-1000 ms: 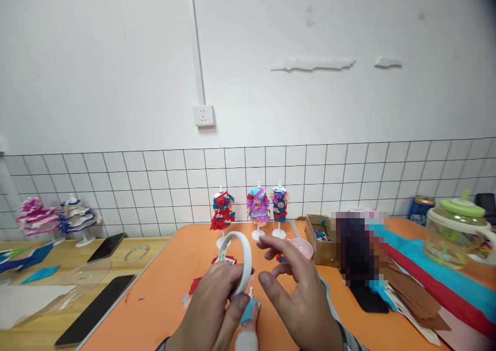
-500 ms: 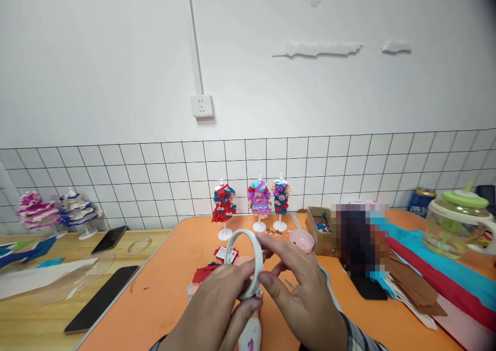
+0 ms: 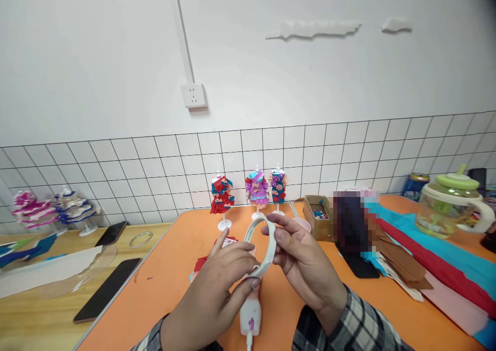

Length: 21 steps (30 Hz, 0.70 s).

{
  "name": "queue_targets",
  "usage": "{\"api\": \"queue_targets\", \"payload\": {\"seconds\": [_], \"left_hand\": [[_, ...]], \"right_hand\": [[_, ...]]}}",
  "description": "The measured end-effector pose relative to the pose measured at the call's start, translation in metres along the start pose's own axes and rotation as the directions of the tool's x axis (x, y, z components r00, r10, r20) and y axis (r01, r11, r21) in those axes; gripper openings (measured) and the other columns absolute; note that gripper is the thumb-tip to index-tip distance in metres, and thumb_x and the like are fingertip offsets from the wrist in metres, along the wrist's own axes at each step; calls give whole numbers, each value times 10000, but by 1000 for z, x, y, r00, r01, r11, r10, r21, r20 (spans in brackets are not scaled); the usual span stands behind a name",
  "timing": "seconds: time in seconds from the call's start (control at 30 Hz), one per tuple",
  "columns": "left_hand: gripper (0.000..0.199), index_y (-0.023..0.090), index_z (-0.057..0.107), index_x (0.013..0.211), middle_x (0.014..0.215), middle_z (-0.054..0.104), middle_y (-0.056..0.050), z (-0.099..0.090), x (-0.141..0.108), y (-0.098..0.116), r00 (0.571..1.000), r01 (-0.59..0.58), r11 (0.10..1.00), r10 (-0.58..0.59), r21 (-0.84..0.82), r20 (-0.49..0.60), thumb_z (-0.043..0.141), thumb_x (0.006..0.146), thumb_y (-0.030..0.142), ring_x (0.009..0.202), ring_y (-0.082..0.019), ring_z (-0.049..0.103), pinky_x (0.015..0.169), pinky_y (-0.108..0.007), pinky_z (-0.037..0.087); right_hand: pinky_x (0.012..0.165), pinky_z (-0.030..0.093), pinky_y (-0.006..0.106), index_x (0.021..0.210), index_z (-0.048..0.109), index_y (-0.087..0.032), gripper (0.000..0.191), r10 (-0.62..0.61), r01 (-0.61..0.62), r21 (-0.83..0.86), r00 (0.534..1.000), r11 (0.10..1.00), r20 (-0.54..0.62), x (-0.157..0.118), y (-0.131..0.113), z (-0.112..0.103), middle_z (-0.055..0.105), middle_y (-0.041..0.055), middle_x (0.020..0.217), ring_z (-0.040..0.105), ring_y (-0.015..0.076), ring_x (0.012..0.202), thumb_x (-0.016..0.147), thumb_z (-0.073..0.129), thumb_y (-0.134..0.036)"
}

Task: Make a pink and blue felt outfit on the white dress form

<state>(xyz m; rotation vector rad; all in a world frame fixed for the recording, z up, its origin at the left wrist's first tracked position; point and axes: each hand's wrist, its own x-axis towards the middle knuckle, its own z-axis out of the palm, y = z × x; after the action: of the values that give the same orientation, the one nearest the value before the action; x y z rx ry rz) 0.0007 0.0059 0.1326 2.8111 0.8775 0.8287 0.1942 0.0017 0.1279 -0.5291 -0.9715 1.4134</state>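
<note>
A narrow white roll of tape (image 3: pixel 270 250) is held up on its edge over the orange table, its hollow centre facing partly towards me. My left hand (image 3: pixel 217 286) grips the lower left of the roll, thumb at the bottom and some fingers lifted. On the other side, my right hand (image 3: pixel 308 268) pinches the right rim between thumb and fingers. Below the roll lies a white corded device (image 3: pixel 250 312) with a purple mark; my hands cover its far end. Red fabric pieces (image 3: pixel 200 264) and a red-and-white label (image 3: pixel 229 241) show partly behind my left hand.
Three small dress forms in ruffled outfits (image 3: pixel 221 198) stand at the back. Right of them are a pink bowl (image 3: pixel 303 223), a cardboard box (image 3: pixel 315 231), fabric strips (image 3: pixel 422 258) and a lidded jug (image 3: pixel 437 211). A dark phone (image 3: pixel 108 289) lies on the wooden table at left.
The roll has shifted slightly right and turned. My left fingers have spread and lifted, while my right fingers have closed on the rim. More of the corded device shows, and the view has tilted down.
</note>
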Motion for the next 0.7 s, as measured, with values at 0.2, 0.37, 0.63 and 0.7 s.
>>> {"api": "queue_targets", "payload": {"seconds": [0.2, 0.37, 0.63, 0.7], "left_hand": [[160, 234, 615, 968, 882, 689, -11, -3, -1, 4, 989, 140, 959, -147, -247, -9, 469, 949, 296, 769, -159, 621, 772, -274, 517], [206, 251, 629, 1029, 941, 690, -29, -11, -5, 1, 987, 151, 931, -162, -333, -4, 449, 958, 320, 856, -184, 630, 752, -267, 499], [196, 267, 484, 1113, 698, 539, 36, 0, -8, -8, 908, 245, 876, -358, -416, -217, 472, 947, 372, 578, -133, 533, 509, -228, 438], [109, 258, 474, 1022, 728, 542, 31, 3, -7, -9, 895, 209, 906, -329, -369, -301, 480, 944, 335, 569, -129, 529, 488, -225, 430]], "right_hand": [[607, 489, 278, 1176, 658, -330, 304, -426, 378, -779, 891, 501, 158, -7, -1, 0, 630, 13, 819, 552, 129, 658, 876, 612, -354], [847, 457, 360, 999, 732, -284, 172, -456, 570, -789, 779, 229, 430, -7, -12, -2, 675, 41, 1091, 591, 187, 938, 851, 658, -234], [525, 512, 229, 783, 725, -176, 203, 183, -70, -508, 967, 859, 176, 1, -1, -6, 683, 13, 721, 616, 119, 596, 713, 779, -359], [483, 517, 206, 756, 706, -153, 288, 281, -210, -366, 947, 907, 155, 3, 5, -7, 636, -8, 631, 582, 91, 515, 658, 814, -401]]}}
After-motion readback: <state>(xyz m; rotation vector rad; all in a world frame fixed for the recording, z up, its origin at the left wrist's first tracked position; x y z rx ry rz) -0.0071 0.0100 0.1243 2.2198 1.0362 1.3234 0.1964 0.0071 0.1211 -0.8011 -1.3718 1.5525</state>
